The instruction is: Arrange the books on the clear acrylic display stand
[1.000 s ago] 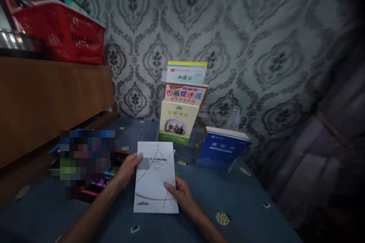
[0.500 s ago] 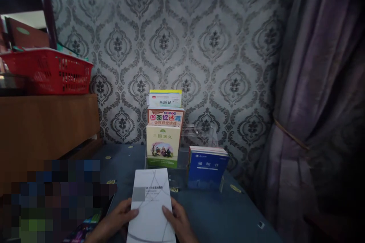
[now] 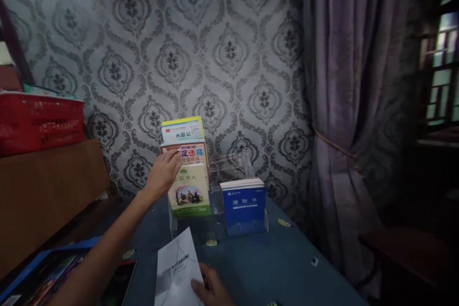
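Observation:
My right hand [image 3: 211, 284] grips the right edge of a white book [image 3: 176, 270] with a grey square and thin lines on its cover, thumb on top. The book is tilted near the bottom of the view. My left hand [image 3: 165, 169] reaches to a clear stand holding upright books. Its loosely bent fingers lie at the top left of the cream and green book [image 3: 190, 193], in front of the orange-brown picture book [image 3: 195, 154] and covering part of its title. Contact with either cover is hard to make out. Behind them rises a pale book [image 3: 182, 131] with a yellow top.
Blue books [image 3: 245, 208] stand in the clear holder's right section. The dark blue table [image 3: 287, 267] has a patterned wall behind it and a purple curtain [image 3: 337, 81] at right. Left are a red basket [image 3: 43, 119] on a brown box [image 3: 53, 186] and dark, colourful flat items [image 3: 43, 272].
My left hand has let go of the white book and moved up and forward to the standing books. My right hand keeps the white book, now more tilted. The view has turned right.

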The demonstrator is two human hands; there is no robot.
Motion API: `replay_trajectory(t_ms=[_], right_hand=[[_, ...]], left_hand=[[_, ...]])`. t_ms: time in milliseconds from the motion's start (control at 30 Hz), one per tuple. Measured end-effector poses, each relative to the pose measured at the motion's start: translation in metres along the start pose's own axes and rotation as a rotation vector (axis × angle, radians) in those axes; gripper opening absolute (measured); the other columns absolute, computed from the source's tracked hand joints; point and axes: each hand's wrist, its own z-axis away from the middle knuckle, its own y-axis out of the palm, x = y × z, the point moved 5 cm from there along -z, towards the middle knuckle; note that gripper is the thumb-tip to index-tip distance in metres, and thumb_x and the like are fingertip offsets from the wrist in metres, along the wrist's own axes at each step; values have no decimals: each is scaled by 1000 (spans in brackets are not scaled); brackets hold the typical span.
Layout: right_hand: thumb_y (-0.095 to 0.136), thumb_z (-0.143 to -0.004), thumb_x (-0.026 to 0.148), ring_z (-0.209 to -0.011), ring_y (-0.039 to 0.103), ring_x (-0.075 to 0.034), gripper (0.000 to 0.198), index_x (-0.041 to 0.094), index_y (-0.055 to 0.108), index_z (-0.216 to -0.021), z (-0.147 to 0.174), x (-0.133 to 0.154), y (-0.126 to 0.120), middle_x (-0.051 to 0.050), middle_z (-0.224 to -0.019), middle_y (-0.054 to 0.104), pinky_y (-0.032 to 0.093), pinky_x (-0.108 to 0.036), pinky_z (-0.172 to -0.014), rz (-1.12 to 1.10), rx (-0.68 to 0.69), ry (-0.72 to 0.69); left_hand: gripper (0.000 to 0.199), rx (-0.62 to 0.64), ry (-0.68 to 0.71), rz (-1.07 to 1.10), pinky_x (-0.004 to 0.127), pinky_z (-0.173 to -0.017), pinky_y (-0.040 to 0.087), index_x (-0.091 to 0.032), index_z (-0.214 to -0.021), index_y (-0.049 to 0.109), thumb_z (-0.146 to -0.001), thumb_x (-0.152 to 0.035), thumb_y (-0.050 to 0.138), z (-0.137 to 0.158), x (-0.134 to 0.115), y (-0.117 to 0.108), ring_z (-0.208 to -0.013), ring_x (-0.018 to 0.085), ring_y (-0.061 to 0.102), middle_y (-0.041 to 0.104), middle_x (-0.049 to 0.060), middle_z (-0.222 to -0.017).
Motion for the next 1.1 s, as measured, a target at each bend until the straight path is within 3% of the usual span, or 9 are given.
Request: replay_trajectory(t_ms=[200, 333, 500, 667, 833, 1100], right_hand=[[66, -78, 59, -106, 61, -35, 59, 19, 71, -122, 4, -1, 2, -14, -112, 70, 44, -48, -98, 56, 55, -6], [63, -81, 53, -115, 58, -35, 59, 18, 67, -128, 3, -6, 4, -15, -120, 68, 42, -47, -102, 75, 62, -4], [61, -81, 47, -107, 61, -34, 53, 16, 69, -124, 4, 8, 6, -15, -114, 70, 45, -47, -95, 129, 73, 16], [56, -84, 54, -101, 62, -32, 51, 16, 73, -113, 7, 27, 7, -14, -107, 71, 46, -44, -92, 130, 65, 0], [55, -81, 66, -103, 62, -32, 59, 16, 75, -105, 3, 27, 6, -13, -106, 72, 47, -46, -94, 26, 38, 40], [64, -72, 74, -92, 67, -30, 64, 15, 75, -94, -6, 29, 8, -9, -88, 73, 51, -44, -85, -198, 179, 30]], left_hand=[[39, 27, 23, -130, 48, -109, 40, -14, -130, 56, -102, -32, 36, -24, 6, 17, -128, 29, 51, 59, 16, -135], [40, 31, 56, -126, 48, -110, 40, -14, -129, 57, -102, -32, 33, -25, 9, 16, -127, 28, 51, 60, 16, -132], [41, 44, 73, -130, 45, -108, 42, -14, -127, 58, -101, -31, 32, -30, 11, 10, -122, 28, 54, 63, 15, -128], [40, 81, 93, -130, 44, -107, 43, -14, -122, 60, -101, -31, 31, -33, 12, 7, -120, 27, 55, 65, 14, -126], [37, 114, 95, -85, 42, -109, 42, -18, -121, 60, -101, -33, 33, -33, 18, 3, -124, 25, 53, 64, 11, -128], [44, 176, 19, 209, 39, -104, 45, -19, -119, 64, -99, -42, 31, -45, 44, -4, -118, 24, 60, 67, 10, -126]])
